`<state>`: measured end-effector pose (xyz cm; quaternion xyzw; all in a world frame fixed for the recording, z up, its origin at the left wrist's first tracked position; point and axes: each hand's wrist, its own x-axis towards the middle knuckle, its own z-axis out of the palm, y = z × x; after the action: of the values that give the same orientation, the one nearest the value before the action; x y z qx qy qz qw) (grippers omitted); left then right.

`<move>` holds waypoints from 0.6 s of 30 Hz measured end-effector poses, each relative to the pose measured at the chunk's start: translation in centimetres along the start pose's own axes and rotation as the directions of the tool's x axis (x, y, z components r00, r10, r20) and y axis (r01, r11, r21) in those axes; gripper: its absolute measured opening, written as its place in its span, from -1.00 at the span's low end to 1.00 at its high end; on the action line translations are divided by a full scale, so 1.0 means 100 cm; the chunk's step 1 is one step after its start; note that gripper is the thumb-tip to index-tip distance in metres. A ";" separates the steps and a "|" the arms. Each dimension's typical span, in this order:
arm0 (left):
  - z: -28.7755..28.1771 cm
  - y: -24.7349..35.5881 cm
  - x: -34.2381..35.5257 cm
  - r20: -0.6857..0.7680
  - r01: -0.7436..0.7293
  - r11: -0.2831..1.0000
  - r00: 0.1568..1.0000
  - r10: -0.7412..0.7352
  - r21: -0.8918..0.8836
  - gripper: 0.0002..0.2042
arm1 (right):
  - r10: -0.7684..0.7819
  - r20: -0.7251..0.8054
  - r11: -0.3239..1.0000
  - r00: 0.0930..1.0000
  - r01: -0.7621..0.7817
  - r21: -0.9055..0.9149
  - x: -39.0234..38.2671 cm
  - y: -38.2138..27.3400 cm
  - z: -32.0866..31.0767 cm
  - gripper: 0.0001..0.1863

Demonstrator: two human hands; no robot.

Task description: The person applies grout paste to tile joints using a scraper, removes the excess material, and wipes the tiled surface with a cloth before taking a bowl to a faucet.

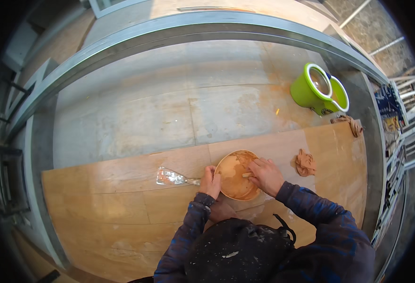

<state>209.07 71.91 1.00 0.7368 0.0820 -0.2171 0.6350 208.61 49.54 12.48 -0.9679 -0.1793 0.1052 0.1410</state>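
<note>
A round bowl (pixel 232 166) with a pale rim sits in front of me, its inside coated with orange-brown paste. My left hand (pixel 210 182) grips the bowl's left rim. Right beside that hand, a scraper (pixel 171 176) with a wide, smeared metal blade points left. Its handle end is hidden by my fingers, so I cannot tell if they also hold it. Over the bowl's right side, my right hand (pixel 265 176) is closed, fingers curled down into the bowl. A short pale stick-like piece (pixel 248 175) shows at those fingers, over the paste.
Tan boards (pixel 103 207) lie under the bowl, beside stained grey flooring (pixel 136 108). A crumpled brown cloth (pixel 305 163) lies to the right; another cloth (pixel 348 123) is farther off. A green bucket (pixel 302 92) with white rims stands far right. A metal rail (pixel 193 20) crosses the far side.
</note>
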 end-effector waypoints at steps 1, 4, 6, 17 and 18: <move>-0.009 0.020 0.007 -0.026 -0.005 0.997 1.000 0.003 -0.071 -0.71 | 0.000 -0.076 0.992 0.997 0.009 0.126 0.014 -0.005 -0.013 -0.66; -0.070 0.007 0.010 -0.337 -0.199 0.974 0.929 0.151 -0.112 -0.73 | -0.062 -0.133 0.924 0.989 0.107 0.367 0.071 -0.069 -0.003 -0.66; -0.095 0.023 -0.004 -0.373 -0.165 0.964 0.924 0.078 -0.208 -0.69 | -0.038 -0.030 0.902 0.999 0.047 0.429 0.088 -0.105 -0.017 -0.74; -0.262 0.151 -0.210 -0.921 -0.271 0.917 0.338 -0.195 -0.294 -0.69 | -0.573 0.445 0.717 0.688 0.157 0.679 0.202 -0.392 -0.154 -0.75; -0.270 0.151 -0.221 -0.926 -0.258 0.914 0.298 -0.232 -0.312 -0.69 | -0.586 0.489 0.704 0.645 0.108 0.702 0.204 -0.412 -0.155 -0.76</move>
<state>201.17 98.80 26.66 0.5718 0.4786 0.2895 0.6001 218.11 90.54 36.69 -0.6982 -0.3678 0.4745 0.3900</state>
